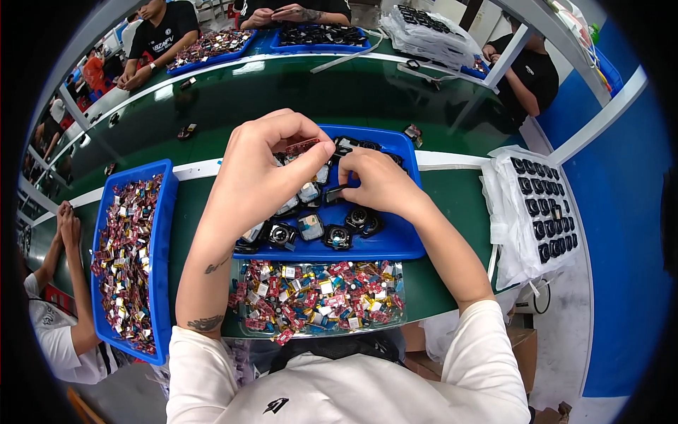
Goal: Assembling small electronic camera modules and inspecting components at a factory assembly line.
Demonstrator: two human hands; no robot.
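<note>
Over the far part of a blue tray, my left hand pinches a small red circuit board between thumb and fingers. My right hand is closed beside it, its fingers curled around a dark, thin piece whose kind I cannot make out. A small black part shows between the two hands. In the tray lie black round-faced watch cases and several with pale backs. My left hand hides part of the tray's contents.
A clear tray of red boards with small batteries sits nearest my body. A long blue bin of similar parts stands at left. On the right are stacked white trays holding black cases. Co-workers sit across the green conveyor and at left.
</note>
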